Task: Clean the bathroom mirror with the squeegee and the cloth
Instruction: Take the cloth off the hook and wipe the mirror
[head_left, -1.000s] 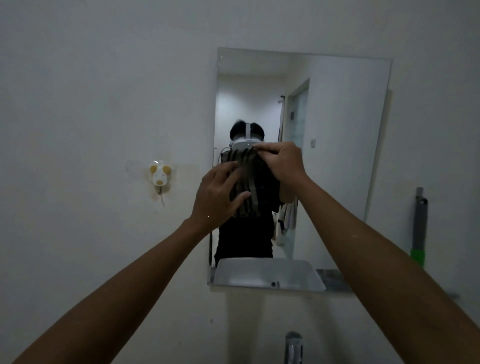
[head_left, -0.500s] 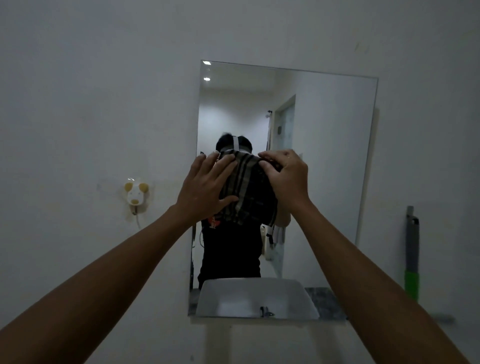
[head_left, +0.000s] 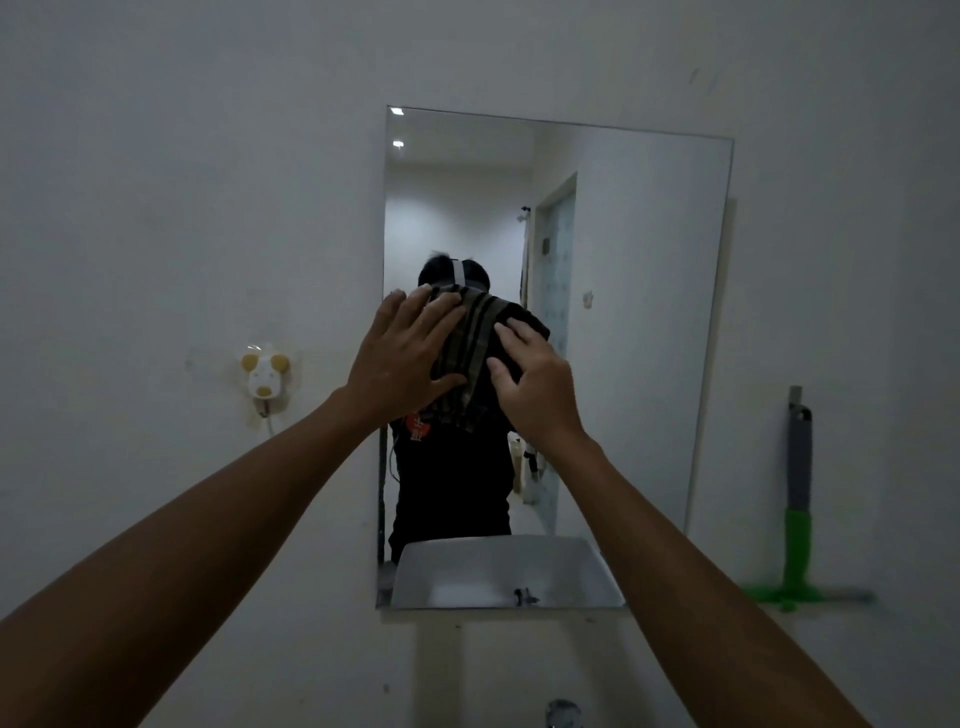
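Observation:
A frameless rectangular mirror (head_left: 639, 322) hangs on the white wall straight ahead. A dark striped cloth (head_left: 478, 358) is pressed flat on the glass near the mirror's left side, at mid height. My left hand (head_left: 402, 358) lies on the cloth's left part with fingers spread. My right hand (head_left: 535, 384) presses on its right part. A squeegee (head_left: 797, 519) with a grey and green handle leans upright against the wall to the right of the mirror, untouched.
A small animal-shaped hook (head_left: 265, 376) is stuck on the wall left of the mirror. The top of a tap (head_left: 561, 714) shows at the bottom edge. The mirror reflects a sink, a person in dark clothes and a doorway.
The view has tilted up, so the mirror sits lower in frame. Both hands have flattened the cloth against the glass, and the right hand has slid down from the cloth's top edge.

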